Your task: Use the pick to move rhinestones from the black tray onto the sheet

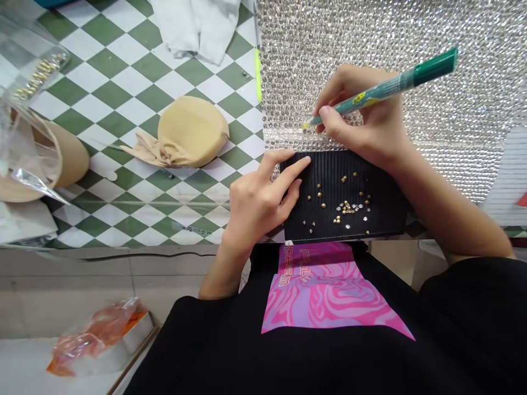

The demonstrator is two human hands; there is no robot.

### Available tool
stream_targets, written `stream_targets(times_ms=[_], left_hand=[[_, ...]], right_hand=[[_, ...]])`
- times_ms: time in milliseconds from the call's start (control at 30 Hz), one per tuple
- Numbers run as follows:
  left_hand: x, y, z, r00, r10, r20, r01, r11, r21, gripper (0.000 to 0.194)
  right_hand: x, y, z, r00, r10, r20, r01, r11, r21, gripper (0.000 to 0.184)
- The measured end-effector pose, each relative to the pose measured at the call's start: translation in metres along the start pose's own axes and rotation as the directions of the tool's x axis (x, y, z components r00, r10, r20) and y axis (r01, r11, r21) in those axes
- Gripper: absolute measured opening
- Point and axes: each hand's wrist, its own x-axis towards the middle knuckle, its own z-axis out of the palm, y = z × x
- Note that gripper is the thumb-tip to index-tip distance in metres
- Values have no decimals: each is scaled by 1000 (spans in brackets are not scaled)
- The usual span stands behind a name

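My right hand (pixel 364 118) grips a green pen (pixel 382 88), its cap end pointing up to the right. The pen's yellowish tip rests at a sheet of silver rhinestones (pixel 411 44), near the lower left part. My left hand (pixel 267 192) lies with fingers stretched over the left edge of a black ridged tray (pixel 296 214), fingertips close to the sheet's lower border. Scattered on the tray are several loose gold and clear rhinestones (pixel 349 207). Whether a stone sits at the pen tip is too small to tell.
A beige cloth-wrapped pad (pixel 193 131) lies on the green-and-white checked tablecloth (pixel 127 109). At left are a cardboard roll (pixel 72 153) and a clear box of gold stones (pixel 39 77). White cloth (pixel 197 27) lies at the back. A plastic-wrapped package (pixel 99 334) sits below the table.
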Motion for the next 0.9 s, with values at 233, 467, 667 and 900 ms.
stream_targets(times_ms=[233, 467, 667, 900], left_hand=[[0, 1, -1, 1000, -16, 25, 16, 1000, 5, 34], [1, 1, -2, 1000, -19, 20, 20, 1000, -8, 33], [0, 1, -1, 999, -23, 25, 23, 1000, -5, 34], [0, 0, 1, 1000, -6, 5, 6, 1000, -6, 34]], right_hand=[[-3, 1, 1, 999, 19, 36, -19, 1000, -7, 10], [-1, 2, 1, 1000, 3, 18, -3, 1000, -15, 13], [-19, -13, -13, 991, -88, -101, 91, 996, 20, 14], [-110, -37, -18, 983, 57, -176, -77, 991, -107, 14]])
